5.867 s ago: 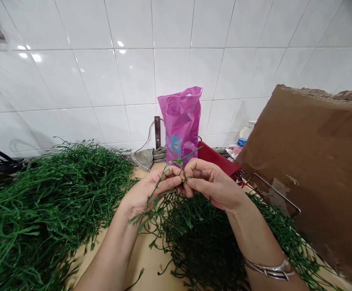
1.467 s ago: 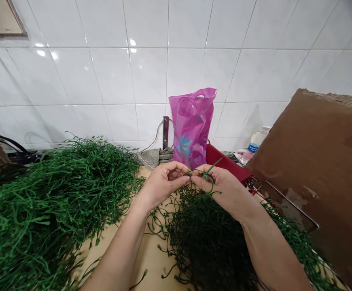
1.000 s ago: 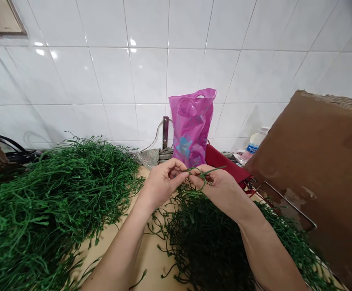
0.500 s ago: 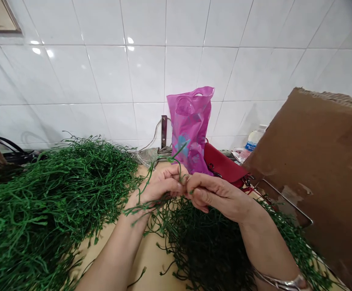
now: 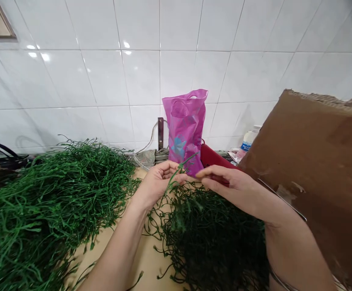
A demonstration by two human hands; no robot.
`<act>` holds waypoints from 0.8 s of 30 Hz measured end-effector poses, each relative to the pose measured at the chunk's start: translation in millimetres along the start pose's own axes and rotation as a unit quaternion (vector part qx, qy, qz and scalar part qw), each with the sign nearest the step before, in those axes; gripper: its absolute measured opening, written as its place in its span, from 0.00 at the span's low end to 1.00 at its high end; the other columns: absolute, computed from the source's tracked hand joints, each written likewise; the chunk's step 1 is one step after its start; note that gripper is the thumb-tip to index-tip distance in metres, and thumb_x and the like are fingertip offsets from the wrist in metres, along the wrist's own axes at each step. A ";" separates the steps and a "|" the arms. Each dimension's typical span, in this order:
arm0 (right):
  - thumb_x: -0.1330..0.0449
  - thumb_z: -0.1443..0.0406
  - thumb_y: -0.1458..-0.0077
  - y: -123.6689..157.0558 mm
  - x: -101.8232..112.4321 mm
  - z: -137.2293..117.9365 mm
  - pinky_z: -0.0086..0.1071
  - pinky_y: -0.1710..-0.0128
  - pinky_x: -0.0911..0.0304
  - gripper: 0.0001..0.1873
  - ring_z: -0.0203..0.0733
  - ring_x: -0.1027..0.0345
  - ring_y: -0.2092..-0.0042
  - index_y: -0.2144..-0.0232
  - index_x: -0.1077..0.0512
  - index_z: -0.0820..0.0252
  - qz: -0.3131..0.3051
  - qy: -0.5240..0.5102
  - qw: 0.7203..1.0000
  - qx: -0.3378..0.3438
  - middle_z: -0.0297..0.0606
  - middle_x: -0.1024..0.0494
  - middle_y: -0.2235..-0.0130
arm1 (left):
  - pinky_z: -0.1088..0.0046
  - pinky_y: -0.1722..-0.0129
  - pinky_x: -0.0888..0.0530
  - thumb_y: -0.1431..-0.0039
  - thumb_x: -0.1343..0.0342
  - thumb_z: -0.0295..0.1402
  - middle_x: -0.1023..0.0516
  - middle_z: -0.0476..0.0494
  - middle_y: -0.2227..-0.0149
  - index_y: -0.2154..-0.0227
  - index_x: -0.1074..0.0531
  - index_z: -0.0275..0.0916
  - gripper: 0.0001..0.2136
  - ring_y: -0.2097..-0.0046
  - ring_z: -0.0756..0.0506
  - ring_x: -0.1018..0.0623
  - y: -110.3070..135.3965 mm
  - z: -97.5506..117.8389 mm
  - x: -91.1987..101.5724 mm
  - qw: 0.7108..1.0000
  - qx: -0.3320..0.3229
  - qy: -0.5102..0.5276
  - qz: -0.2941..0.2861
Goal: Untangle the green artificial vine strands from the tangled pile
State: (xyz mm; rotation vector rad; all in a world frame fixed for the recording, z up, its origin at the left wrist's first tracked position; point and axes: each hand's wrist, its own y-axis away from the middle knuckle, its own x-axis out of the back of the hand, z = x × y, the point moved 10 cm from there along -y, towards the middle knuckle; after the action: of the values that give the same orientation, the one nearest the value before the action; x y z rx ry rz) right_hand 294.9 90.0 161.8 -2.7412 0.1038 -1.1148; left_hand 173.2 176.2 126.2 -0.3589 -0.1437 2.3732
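The largest thing is a white tiled wall (image 5: 103, 81) behind a pale wooden bench (image 5: 127, 258), and a big brown cardboard sheet (image 5: 318, 161) stands tilted at the right side, with a torn, rough top edge and its lower part cut off by the frame. A thin metal rod (image 5: 282, 200) lies along the front of this cardboard. On the left half of the bench is a large bright green heap of thin stems (image 5: 45, 214), and a darker heap of the same kind (image 5: 215, 242) lies near the front middle; I cannot tell if they are real plant or plastic. At the back of the bench stand a pink plastic bag (image 5: 184, 129) and a red bag (image 5: 214, 158), which is partly hidden behind the right hand, and a plastic bottle (image 5: 248, 139) is half hidden by the cardboard. Above the dark heap, the left hand (image 5: 159, 186) is half closed and has hold of a single green stem (image 5: 180, 169) at its fingertips, though the exact pinch is hard to see. The right hand (image 5: 229, 186) is just beside it, with fingers nearly straight and apart from the stem, so it seems to hold nothing. A thin metal bracelet (image 5: 280, 281) shows on the right wrist, partly cut off by the frame.
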 end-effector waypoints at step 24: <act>0.47 0.58 0.37 -26.6 -47.1 -17.6 0.32 0.59 0.36 0.10 0.40 0.34 0.62 0.63 0.28 0.56 0.068 -0.203 0.976 0.040 0.34 0.28 0.66 | 0.80 0.70 0.32 0.51 0.31 0.38 0.24 0.52 0.74 0.69 0.30 0.37 0.15 0.74 0.55 0.31 0.5 0.6 3.8 0.990 -0.044 0.100 0.086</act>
State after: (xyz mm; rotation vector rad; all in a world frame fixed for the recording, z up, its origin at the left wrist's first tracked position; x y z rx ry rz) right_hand 248.8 119.9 147.1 -2.7754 0.1804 -0.4978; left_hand 170.0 178.4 125.9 -0.6734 -0.1291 2.4881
